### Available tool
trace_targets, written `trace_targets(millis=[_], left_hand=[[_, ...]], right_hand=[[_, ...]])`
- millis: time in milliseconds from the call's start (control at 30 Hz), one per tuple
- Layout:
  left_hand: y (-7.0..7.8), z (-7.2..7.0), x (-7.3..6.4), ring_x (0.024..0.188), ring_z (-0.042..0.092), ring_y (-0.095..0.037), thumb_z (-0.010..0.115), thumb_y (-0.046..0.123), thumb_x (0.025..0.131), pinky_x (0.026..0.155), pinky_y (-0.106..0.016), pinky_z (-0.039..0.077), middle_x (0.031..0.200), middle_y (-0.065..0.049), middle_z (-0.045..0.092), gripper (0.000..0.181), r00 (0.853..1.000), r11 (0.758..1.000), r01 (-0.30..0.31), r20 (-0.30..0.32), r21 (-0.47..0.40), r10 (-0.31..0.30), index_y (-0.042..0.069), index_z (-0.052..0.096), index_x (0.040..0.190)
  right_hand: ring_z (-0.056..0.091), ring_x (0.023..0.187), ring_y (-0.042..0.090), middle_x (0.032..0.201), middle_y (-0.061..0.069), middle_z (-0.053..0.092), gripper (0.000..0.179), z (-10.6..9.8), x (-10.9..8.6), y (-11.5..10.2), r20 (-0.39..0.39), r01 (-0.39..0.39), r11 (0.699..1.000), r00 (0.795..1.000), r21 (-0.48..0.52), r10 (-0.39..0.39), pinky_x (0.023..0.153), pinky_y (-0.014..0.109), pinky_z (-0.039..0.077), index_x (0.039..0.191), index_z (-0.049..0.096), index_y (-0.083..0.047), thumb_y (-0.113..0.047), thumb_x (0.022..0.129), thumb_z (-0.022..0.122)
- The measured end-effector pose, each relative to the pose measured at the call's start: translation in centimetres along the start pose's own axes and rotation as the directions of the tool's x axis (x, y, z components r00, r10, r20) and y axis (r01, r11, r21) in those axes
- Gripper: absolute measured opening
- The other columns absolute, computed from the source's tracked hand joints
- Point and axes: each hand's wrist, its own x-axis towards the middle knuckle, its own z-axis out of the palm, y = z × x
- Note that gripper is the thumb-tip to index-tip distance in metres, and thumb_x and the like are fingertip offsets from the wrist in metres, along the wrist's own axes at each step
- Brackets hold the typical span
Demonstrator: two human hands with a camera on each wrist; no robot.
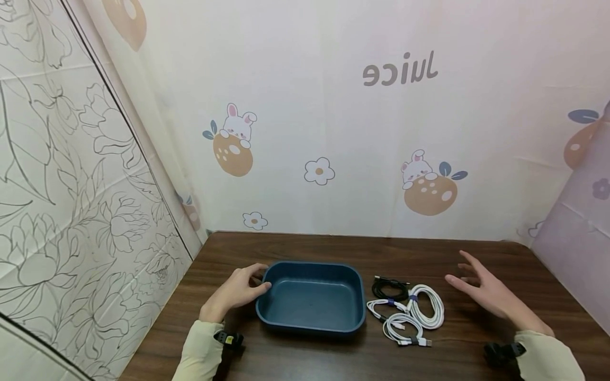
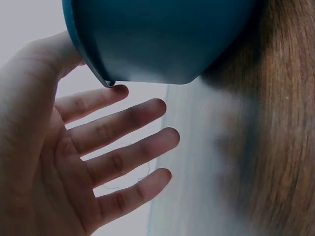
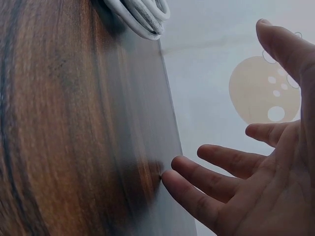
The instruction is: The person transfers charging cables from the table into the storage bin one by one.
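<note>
A dark blue rectangular bin stands on the wooden table. At its left end is my left hand, the thumb at the rim and the other fingers spread outside the wall. In the left wrist view those fingers look fairly straight, and part of the thumb is hidden behind the bin. To the bin's right lie a coiled black cable, a thick white coiled cable and thinner white cables with dark ties. My right hand hovers right of these cables, fingers spread, holding nothing.
The dark wooden tabletop ends at a pale printed curtain behind it. A flower-patterned sheet hangs at the left side. Dark wrist straps are worn on both arms.
</note>
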Motion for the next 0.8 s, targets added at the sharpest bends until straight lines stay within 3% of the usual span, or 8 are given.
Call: trace_targets(millis=[133,367,567,800], left_hand=[[-0.1,0.1,0.1,0.1,0.071,-0.016,0.069,0.033,0.1,0.084,-0.033,0.059,0.118,-0.002,0.073,0.048,0.998,0.998,-0.058,-0.015,-0.013,0.058,0.018,0.058,0.143],[-0.5,0.7,-0.7,0.113,0.069,-0.025,0.071,0.026,0.098,0.088,-0.038,0.06,0.139,-0.008,0.065,0.051,0.987,0.989,-0.146,-0.071,-0.011,0.144,0.014,0.057,0.146],[-0.8,1.4,-1.1,0.117,0.069,-0.027,0.074,0.022,0.096,0.091,-0.042,0.06,0.142,-0.008,0.063,0.054,0.963,0.971,-0.239,-0.128,0.006,0.238,0.01,0.057,0.146],[-1.0,1.8,-1.2,0.13,0.062,-0.026,0.076,0.018,0.093,0.093,-0.044,0.059,0.151,-0.004,0.058,0.053,0.943,0.959,-0.282,-0.181,0.018,0.28,0.011,0.06,0.144]], right_hand=[[0.047,0.128,0.064,0.15,0.046,0.033,0.094,-0.2,-0.2,0.0,-0.007,-0.005,1.0,1.0,0.001,0.005,0.089,0.075,0.045,0.164,-0.002,-0.001,-0.048,0.105,0.053],[0.047,0.128,0.064,0.15,0.047,0.032,0.095,-0.1,-0.3,-0.1,-0.004,-0.013,1.0,1.0,0.013,0.013,0.091,0.074,0.046,0.164,-0.003,0.0,-0.048,0.104,0.055],[0.046,0.129,0.064,0.151,0.046,0.032,0.095,-0.3,-0.2,0.0,0.002,-0.013,1.0,1.0,0.004,0.013,0.09,0.075,0.044,0.164,-0.002,-0.001,-0.049,0.105,0.054],[0.047,0.128,0.064,0.15,0.047,0.032,0.095,-0.2,0.0,-0.1,0.016,-0.021,1.0,1.0,0.001,0.021,0.089,0.076,0.045,0.164,-0.003,-0.001,-0.049,0.105,0.053]])
